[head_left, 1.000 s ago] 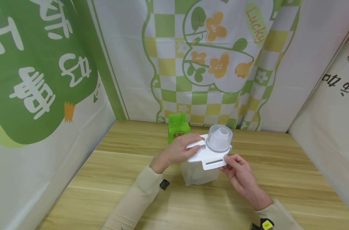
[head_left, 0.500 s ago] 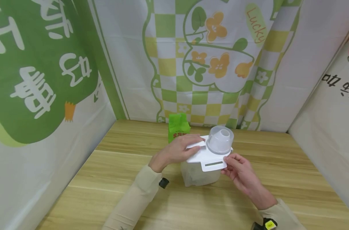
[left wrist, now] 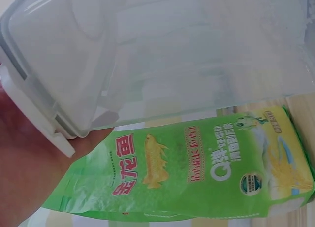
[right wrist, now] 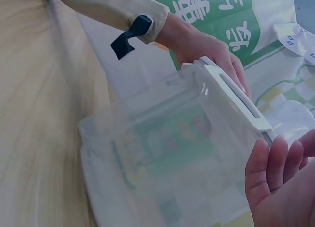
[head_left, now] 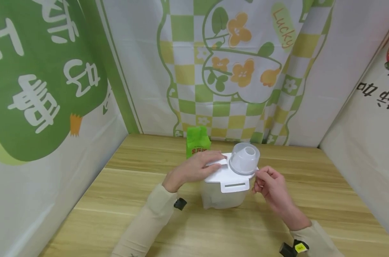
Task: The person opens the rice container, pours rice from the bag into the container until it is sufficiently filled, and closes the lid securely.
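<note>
A translucent plastic storage container (head_left: 224, 198) stands upright on the table under a white lid (head_left: 218, 175). On the lid sits a clear measuring cup (head_left: 244, 159), mouth down over a white spout. The slotted front latch (head_left: 234, 186) slopes down over the container's front wall. My left hand (head_left: 194, 167) grips the lid's left side, thumb and fingers either side of a white tab (head_left: 217, 163). At the lid's right edge my right hand (head_left: 272, 187) has curled fingers, thumb and forefinger pinching there. Its fingertips (right wrist: 276, 147) lie by the front latch's end in the right wrist view.
A green rice bag (head_left: 197, 142) stands behind the container, toward the left; its printed front fills the lower left wrist view. The wood-grain table (head_left: 143, 178) meets a checked fabric backdrop (head_left: 233, 71) at its far edge. Fabric walls stand on both sides.
The front latch has tilted farther down toward the container's front wall. My right hand has shifted from the latch's right end to the lid's right edge. My left hand has stayed on the lid.
</note>
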### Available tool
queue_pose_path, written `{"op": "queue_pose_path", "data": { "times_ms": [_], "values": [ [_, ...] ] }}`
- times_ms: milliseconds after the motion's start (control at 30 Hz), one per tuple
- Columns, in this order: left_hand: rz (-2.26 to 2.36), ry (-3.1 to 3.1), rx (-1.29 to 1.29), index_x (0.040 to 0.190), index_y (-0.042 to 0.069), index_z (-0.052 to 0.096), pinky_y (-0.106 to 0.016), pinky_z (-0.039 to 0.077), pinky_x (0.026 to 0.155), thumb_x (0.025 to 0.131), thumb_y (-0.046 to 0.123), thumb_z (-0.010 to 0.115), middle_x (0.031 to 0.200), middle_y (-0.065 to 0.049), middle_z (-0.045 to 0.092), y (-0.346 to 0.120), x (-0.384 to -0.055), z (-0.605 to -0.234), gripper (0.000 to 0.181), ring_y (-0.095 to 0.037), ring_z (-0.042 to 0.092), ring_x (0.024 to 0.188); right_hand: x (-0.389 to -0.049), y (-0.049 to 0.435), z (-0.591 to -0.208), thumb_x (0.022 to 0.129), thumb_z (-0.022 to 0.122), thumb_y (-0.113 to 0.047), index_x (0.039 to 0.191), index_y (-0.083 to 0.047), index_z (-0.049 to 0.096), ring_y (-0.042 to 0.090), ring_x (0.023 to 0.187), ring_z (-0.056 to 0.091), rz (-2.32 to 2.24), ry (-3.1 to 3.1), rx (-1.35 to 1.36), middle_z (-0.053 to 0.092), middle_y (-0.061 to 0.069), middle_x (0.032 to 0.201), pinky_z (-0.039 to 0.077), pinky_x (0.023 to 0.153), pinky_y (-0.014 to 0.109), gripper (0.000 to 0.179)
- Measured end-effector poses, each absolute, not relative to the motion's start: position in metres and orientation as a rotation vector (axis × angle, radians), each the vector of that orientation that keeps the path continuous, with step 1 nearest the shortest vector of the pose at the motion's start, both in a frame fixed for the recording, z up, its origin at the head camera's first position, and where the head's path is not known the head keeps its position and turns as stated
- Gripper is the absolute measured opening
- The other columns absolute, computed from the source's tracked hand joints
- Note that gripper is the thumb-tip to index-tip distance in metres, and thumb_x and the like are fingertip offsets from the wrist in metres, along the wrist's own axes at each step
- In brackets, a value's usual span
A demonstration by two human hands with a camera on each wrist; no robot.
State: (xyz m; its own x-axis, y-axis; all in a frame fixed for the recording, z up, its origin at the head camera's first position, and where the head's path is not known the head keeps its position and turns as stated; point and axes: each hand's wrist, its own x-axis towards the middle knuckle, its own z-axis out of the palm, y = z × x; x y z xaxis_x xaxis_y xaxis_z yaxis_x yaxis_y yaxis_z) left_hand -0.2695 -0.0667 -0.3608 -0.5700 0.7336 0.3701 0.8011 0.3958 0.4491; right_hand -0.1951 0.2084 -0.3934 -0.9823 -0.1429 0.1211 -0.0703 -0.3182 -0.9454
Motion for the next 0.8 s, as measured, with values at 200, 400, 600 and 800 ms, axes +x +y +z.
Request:
{"op": "queue_pose_path", "data": {
  "times_ms": [200,400,600,800],
  "values": [
    [-0.909,-2.543,-1.423,0.13,0.011,0.062,-0.039,0.038,0.115,0.101,0.023,0.052,0.141,-0.01,0.057,-0.071,-0.268,-0.357,0.033,-0.024,0.048,0.137,-0.197,0.217,-0.384,0.101,0.053,-0.01,0.079,-0.013,0.055,0.009,0.057,0.057,-2.518,1.842,-0.314,0.055,-0.004,0.067,0.055,0.056,0.023,0.023],
    [-0.9,-2.551,-1.465,0.13,0.011,0.062,-0.04,0.039,0.114,0.101,0.021,0.051,0.14,-0.009,0.058,-0.078,-0.267,-0.354,0.033,-0.024,0.048,0.136,-0.202,0.223,-0.377,0.101,0.054,-0.012,0.079,-0.012,0.054,0.01,0.058,0.056,-2.528,1.894,-0.343,0.054,-0.003,0.068,0.055,0.056,0.024,0.022],
    [-0.868,-2.533,-1.508,0.13,0.01,0.062,-0.04,0.039,0.114,0.102,0.019,0.05,0.139,-0.008,0.059,-0.082,-0.266,-0.352,0.032,-0.025,0.049,0.135,-0.209,0.226,-0.375,0.1,0.056,-0.014,0.081,-0.013,0.056,0.011,0.062,0.057,-2.498,1.953,-0.328,0.056,-0.003,0.072,0.055,0.059,0.024,0.019],
    [-0.892,-2.495,-1.556,0.129,0.01,0.063,-0.039,0.04,0.113,0.101,0.017,0.049,0.137,-0.008,0.06,-0.083,-0.266,-0.352,0.031,-0.024,0.052,0.133,-0.217,0.228,-0.377,0.099,0.058,-0.016,0.087,-0.009,0.058,0.011,0.073,0.06,-2.342,2.06,-0.318,0.059,0.0,0.08,0.057,0.065,0.023,0.014]
  ]
}}
